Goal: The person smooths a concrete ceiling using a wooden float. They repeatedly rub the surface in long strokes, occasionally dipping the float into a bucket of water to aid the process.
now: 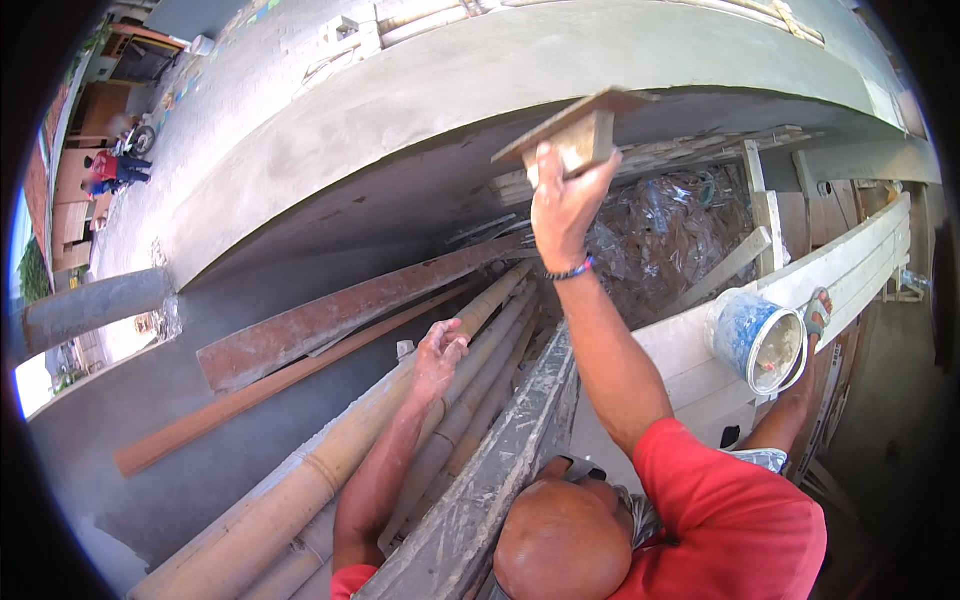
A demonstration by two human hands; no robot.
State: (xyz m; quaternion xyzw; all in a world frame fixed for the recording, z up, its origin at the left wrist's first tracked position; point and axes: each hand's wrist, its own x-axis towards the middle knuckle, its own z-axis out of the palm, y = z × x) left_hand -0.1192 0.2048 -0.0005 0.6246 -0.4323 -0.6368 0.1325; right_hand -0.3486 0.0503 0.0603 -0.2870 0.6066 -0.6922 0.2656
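Observation:
My right hand (pixel 570 200) is raised near the top centre, shut on the block handle of a wooden float (pixel 568 128) below the curved, grey plastered overhang (pixel 400 100). My left hand (pixel 442 352) is lower and to the left, over long bamboo poles (pixel 320 475), its fingers loosely bent and apart, with nothing visible in them; whether it touches a pole is unclear. A blue-and-white bucket (pixel 740 330) with pale residue inside sits on white-stained planks (pixel 850 250) at right, beside a sandalled foot (pixel 817 315).
A dark, plaster-smeared beam (pixel 470 490) runs between my arms. Reddish boards (pixel 300 330) lie along the grey wall, and crumpled plastic debris (pixel 670 230) fills the hollow behind. A pipe (pixel 90 310) juts at left. Beyond, a person in red (pixel 105 170) is near a motorbike (pixel 140 140).

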